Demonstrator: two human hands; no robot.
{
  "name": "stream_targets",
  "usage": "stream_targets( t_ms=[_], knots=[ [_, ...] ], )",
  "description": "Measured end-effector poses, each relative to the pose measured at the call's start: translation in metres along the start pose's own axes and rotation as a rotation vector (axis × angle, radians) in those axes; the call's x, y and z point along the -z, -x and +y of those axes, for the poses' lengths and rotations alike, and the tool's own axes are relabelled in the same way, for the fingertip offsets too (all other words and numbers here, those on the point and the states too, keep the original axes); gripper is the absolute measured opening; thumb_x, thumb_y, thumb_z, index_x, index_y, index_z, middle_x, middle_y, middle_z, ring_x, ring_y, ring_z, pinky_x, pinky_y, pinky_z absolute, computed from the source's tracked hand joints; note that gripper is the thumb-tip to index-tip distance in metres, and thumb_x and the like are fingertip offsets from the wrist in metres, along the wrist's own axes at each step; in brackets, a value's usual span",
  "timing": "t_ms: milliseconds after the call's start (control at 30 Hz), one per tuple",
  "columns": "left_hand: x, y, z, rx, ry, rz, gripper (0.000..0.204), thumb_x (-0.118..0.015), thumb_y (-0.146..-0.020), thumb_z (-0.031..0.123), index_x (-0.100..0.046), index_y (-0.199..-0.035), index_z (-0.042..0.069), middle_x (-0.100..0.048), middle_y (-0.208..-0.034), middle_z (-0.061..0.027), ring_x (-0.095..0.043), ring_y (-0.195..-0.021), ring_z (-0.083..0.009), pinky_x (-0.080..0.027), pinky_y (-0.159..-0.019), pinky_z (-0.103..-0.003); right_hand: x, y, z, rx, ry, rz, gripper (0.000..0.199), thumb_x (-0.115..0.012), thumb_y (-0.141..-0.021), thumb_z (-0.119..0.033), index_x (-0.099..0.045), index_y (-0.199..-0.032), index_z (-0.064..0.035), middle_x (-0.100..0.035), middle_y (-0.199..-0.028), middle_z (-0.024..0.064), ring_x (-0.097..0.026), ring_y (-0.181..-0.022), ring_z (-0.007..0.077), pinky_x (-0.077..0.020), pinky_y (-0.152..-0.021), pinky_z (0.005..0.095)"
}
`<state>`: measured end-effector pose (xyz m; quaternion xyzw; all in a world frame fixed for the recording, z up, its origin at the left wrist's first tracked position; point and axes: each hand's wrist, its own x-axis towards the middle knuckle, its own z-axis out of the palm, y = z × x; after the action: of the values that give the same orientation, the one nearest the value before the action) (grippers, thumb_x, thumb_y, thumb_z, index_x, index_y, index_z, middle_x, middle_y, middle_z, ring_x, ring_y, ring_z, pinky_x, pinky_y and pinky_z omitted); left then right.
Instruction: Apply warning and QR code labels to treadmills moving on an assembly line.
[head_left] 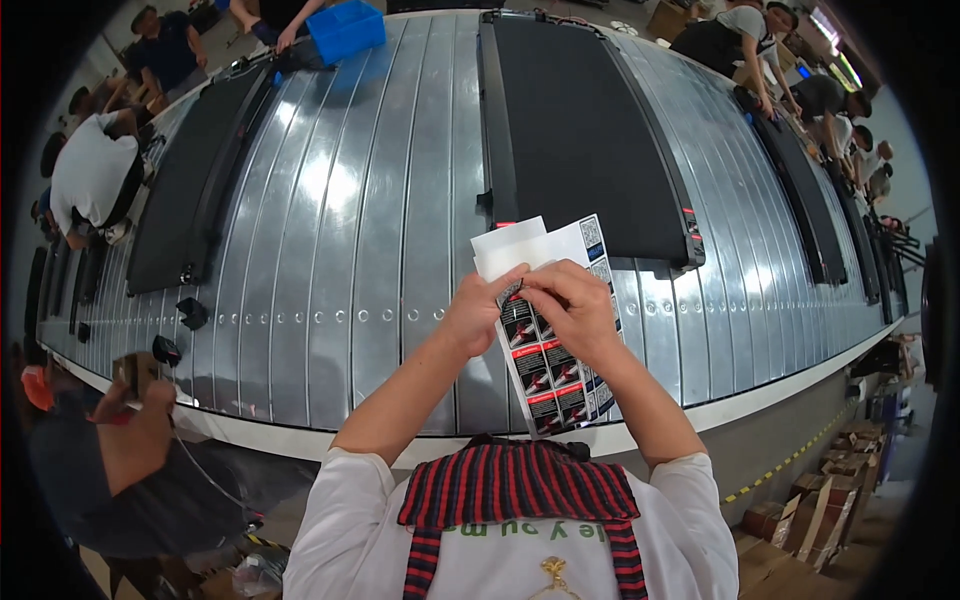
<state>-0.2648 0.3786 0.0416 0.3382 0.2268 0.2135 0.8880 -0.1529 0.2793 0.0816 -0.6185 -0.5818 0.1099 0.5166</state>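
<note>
left hand [478, 310]: fingers curled, pinching the top edge of the sheet [553, 370] from its left side, thumb tip up by the right hand's fingertips
right hand [575, 310]: fingers bent down over the sheet's top, gripping it; knuckles facing the camera, touching the left hand at the fingertips
sheet: strip of black-red-white stickers, held up in front of the chest, hanging down below both hands, lower end near the striped collar [515, 485]
paper [520, 245]: white backing leaf sticking up just above both hands, behind the sheet
small labels [592, 240]: printed squares at the upper right of the paper, just above the right hand
conveyor [380, 230]: ribbed metal slats, beyond and under both hands, wide across the view
black panel [580, 130]: long flat dark board lying on the conveyor, well beyond the right hand
second panel [195, 180]: dark board far left of the left hand, on the conveyor
blue bin [345, 28]: far end of the conveyor, well beyond the left hand
co-worker's hand [150, 395]: low left, well apart from the left hand, closed on a small dark tool
boxes [800, 510]: cardboard, on the floor low right of the right hand
</note>
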Motion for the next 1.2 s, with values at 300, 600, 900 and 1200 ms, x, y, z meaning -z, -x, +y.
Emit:
stream_targets(
  t_ms=[300, 600, 900, 1200],
  knots=[
    [0.066, -0.007, 0.019, 0.013, -0.34, 0.282, 0.033, -0.064, -0.083, 0.019, -0.058, -0.107, -0.002, -0.063, -0.099, -0.0068, -0.059, -0.088, -0.0138, -0.047, -0.078, -0.029, -0.004, -0.015, 0.045, -0.198, -0.274, 0.058, 0.004, -0.061, -0.079, -0.005, -0.058, -0.077, -0.0024, -0.054, -0.067, -0.0001, -0.05, -0.059, 0.0076, -0.0393, -0.051, 0.0228],
    [0.113, -0.061, 0.053, 0.222, -1.642, -0.31, 0.017, -0.056, -0.084, 0.022, -0.063, -0.095, 0.011, -0.066, -0.085, -0.009, -0.061, -0.073, -0.0253, -0.047, -0.068, -0.034, 0.004, -0.099, 0.173, -0.929, -0.48, -0.239, 0.009, -0.056, -0.081, -0.01, -0.055, -0.077, -0.0023, -0.05, -0.06, 0.0001, -0.042, -0.047, 0.0056, -0.0311, -0.042, 0.0207],
    [0.118, -0.132, 0.023, -0.396, -2.019, -0.339, 0.01, -0.05, -0.076, 0.01, -0.058, -0.081, 0.01, -0.059, -0.091, -0.0041, -0.059, -0.085, -0.0282, -0.047, -0.067, -0.04, -0.044, -0.123, 0.233, -1.055, -0.503, -0.297, 0.011, -0.056, -0.084, -0.012, -0.055, -0.077, -0.0033, -0.047, -0.056, -0.0006, -0.036, -0.042, 0.0048, -0.0239, -0.038, 0.02],
    [0.133, -0.138, 0.024, -0.387, -1.985, -0.353, 0.013, -0.049, -0.077, 0.011, -0.059, -0.086, 0.01, -0.06, -0.106, -0.0048, -0.059, -0.092, -0.028, -0.047, -0.075, -0.04, -0.058, -0.13, 0.24, -1.101, -0.457, -0.261, 0.01, -0.058, -0.081, -0.011, -0.055, -0.078, -0.0016, -0.047, -0.055, 0.0001, -0.036, -0.042, 0.0052, -0.0242, -0.036, 0.0206]
  ],
)
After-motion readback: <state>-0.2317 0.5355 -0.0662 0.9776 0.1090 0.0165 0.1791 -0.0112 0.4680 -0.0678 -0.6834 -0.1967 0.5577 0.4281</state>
